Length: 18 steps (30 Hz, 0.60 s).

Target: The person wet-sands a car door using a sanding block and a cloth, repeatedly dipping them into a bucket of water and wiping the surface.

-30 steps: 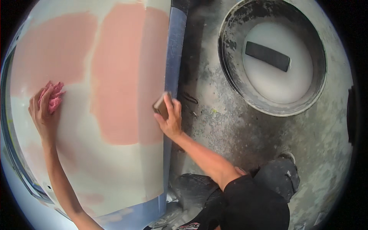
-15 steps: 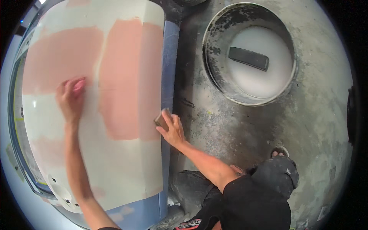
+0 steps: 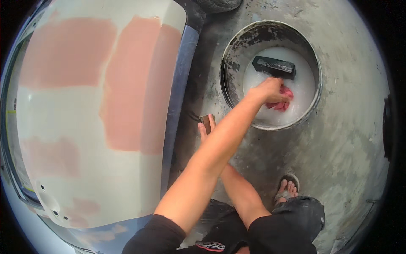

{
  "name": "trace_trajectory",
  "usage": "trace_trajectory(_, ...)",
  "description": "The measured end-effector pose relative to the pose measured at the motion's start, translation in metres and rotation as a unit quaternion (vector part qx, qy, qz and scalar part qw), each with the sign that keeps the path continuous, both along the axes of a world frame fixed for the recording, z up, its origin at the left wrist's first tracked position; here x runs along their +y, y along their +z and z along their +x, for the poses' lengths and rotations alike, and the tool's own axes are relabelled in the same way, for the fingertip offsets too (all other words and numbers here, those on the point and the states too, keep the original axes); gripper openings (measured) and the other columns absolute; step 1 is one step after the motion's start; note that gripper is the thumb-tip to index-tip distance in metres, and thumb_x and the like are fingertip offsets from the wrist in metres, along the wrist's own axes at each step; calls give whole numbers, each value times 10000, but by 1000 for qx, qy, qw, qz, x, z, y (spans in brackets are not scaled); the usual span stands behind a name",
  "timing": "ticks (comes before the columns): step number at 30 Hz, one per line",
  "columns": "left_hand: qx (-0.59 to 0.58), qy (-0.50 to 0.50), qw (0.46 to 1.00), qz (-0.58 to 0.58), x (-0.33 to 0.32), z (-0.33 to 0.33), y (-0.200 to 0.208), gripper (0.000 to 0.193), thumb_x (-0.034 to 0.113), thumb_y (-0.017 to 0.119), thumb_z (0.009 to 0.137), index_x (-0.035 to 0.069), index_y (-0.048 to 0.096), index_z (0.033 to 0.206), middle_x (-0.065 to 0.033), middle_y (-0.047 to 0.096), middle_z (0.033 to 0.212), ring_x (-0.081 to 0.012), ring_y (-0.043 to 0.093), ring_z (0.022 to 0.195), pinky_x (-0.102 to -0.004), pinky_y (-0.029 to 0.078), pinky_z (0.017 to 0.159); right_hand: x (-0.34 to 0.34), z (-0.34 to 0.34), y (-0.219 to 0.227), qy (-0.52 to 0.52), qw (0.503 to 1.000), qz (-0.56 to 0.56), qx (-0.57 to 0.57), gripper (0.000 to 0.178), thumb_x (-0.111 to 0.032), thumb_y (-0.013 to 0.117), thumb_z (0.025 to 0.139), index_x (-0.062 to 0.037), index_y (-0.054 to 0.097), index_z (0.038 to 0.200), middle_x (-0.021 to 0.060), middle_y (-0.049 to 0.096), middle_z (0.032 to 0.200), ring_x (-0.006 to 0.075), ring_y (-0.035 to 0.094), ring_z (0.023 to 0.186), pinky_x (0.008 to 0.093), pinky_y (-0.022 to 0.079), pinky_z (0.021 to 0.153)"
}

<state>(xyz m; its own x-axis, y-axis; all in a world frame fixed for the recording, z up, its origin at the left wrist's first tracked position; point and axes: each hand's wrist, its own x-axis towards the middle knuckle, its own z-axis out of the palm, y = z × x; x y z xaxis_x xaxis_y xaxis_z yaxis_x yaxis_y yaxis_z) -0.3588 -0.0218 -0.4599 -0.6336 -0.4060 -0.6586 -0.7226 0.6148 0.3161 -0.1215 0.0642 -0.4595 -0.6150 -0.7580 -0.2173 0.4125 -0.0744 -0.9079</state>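
Note:
My left arm reaches across my right one to a round bucket [image 3: 317, 99]. Over its cloudy whitish water, my left hand [image 3: 270, 90] grips a crumpled pink-red cloth [image 3: 281, 106], which meets the water. A black oblong block [image 3: 274, 66] floats just beyond those fingers. Beneath my left forearm, my right hand [image 3: 204, 132] is partly hidden. It holds a small brown sanding block [image 3: 207, 123] between thumb and fingers, off the car's edge. To the left lies the car body panel [image 3: 122, 182], cream-white with salmon-pink patches [image 3: 129, 93].
A blue-grey strip [image 3: 182, 70] edges the panel on its right. Stained concrete floor [image 3: 338, 139] surrounds the bucket. My sandalled foot [image 3: 287, 189] stands below the bucket. Part of a dark tyre-like thing [image 3: 218, 4] shows at the top, and a car window [image 3: 12, 127] at far left.
My left hand has gone from the panel across to the bucket, carrying the cloth down to the water. My right hand has moved off the panel's edge, still holding the sanding block.

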Motion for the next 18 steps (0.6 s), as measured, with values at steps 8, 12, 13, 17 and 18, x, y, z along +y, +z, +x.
trace_trajectory(8,4,-96,976,-196,-23,9,-19,555,537,544,995,29,739,1103,-231,747,960,-418,728,922,-483,575,827,-30,6,-39,35,998,33,31,684,-479,633,1004,-84,473,1539,244,574,1319,375,543,1225,487,399,1075)
trace_trajectory(12,36,-23,957,-288,-49,78,114,471,441,523,1043,54,775,950,-203,739,901,-407,727,848,-515,573,759,-42,26,-30,77,993,71,63,732,-516,712,914,-144,521,1514,189,565,1166,380,570,1046,453,481,937)
trace_trajectory(13,166,-98,891,-411,-64,123,141,355,342,536,1055,84,761,960,-163,735,864,-379,723,819,-489,576,724,-44,31,-13,67,995,70,28,702,-520,702,921,-162,542,1502,190,557,1124,377,570,1044,460,479,931)
trace_trajectory(17,-124,-293,771,-552,-57,253,217,504,347,735,923,51,639,1320,-211,573,1430,-397,552,1315,-548,413,1111,-48,21,-24,48,993,109,-7,674,-531,696,925,-180,569,1486,191,554,1087,379,570,1040,470,481,923)
trace_trajectory(18,-235,-305,769,-511,-33,272,208,703,442,726,902,32,523,1435,-194,416,1556,-378,372,1444,-569,291,1177,-46,13,-36,39,991,131,-3,673,-539,695,923,-179,575,1479,188,555,1078,374,571,1040,468,484,916)
